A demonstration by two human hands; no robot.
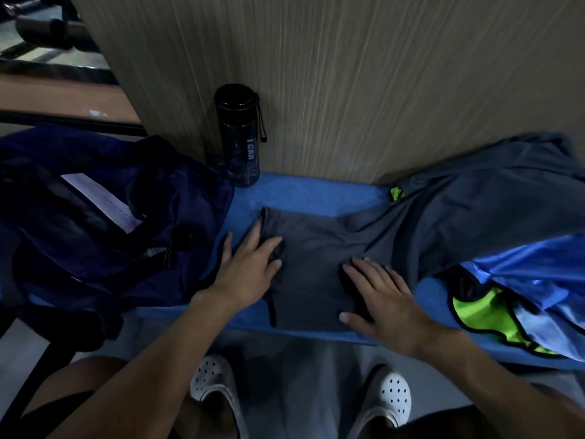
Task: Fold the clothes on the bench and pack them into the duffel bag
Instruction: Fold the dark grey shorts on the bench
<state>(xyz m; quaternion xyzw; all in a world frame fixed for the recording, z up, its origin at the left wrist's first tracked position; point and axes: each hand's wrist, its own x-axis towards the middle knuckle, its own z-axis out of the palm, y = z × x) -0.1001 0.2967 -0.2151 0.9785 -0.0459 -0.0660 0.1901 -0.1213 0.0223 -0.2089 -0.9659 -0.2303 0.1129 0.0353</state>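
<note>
A dark grey garment [313, 248] lies flat on the blue bench [310, 191], partly folded into a rectangle, its right part running up onto a heap. My left hand [250, 267] rests flat on its left edge with fingers spread. Flat on the lower right part presses my right hand [383, 299], fingers straight. The navy duffel bag [104, 223] sits open on the bench to the left, with a white paper inside. A blue garment with neon green trim [512, 299] lies at the right under the grey cloth.
A black water bottle [239, 134] stands at the back of the bench against a wood-grain wall [348, 74]. My feet in white clogs [391, 394] stand on the grey floor below the bench's front edge.
</note>
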